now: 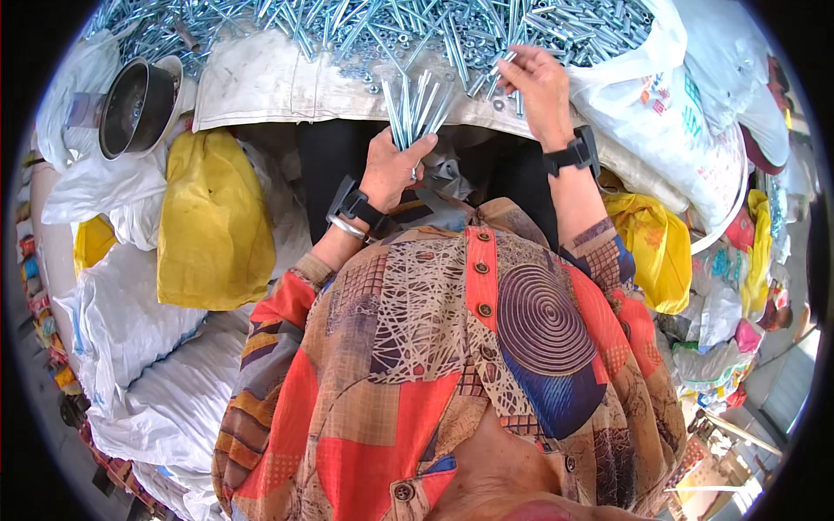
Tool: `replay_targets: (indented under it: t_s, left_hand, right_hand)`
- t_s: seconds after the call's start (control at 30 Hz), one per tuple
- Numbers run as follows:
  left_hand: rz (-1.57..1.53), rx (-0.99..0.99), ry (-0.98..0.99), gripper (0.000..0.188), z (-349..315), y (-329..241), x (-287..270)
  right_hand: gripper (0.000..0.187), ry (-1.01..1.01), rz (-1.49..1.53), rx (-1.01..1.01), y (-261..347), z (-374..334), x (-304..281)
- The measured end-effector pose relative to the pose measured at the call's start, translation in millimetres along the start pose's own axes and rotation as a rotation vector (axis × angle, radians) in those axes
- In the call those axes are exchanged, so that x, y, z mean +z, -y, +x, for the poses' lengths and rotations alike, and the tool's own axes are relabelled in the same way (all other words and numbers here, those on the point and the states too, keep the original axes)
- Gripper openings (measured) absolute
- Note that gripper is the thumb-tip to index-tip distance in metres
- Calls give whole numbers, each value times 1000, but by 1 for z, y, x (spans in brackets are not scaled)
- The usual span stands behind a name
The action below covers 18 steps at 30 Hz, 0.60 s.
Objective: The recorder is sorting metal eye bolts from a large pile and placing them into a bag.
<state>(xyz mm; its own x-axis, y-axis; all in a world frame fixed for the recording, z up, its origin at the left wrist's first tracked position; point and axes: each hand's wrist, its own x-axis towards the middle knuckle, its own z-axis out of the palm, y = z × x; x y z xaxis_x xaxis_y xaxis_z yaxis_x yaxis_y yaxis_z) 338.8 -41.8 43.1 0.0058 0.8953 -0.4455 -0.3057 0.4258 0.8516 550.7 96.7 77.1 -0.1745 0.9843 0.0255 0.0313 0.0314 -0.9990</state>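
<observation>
Hands are apart. Thin rods are gripped in L hand at table's near edge, long way pointed fwd, tips fanned. Metal pile is touched by R hand; can't be told if any's pinched.

Bright light is flaring at lower right, white sacks are crowding the left, a pale-covered tabletop is stretching ahead.
</observation>
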Motion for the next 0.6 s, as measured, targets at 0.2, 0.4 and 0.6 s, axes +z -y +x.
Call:
replay_targets:
  t_s: [0.2, 0.4, 0.6]
  left_hand:
    - [-117, 3, 107, 20, -16, -4, 5]
    - [-153, -31, 91, 19, -25, -1, 6]
    - [-180, -34, 64, 18, -29, 0, 9]
  right_hand:
    - [23, 50, 469, 95, -12, -39, 19]
    - [26, 69, 527, 106, -5, -53, 23]
    - [22, -9, 504, 110, 1, -67, 29]
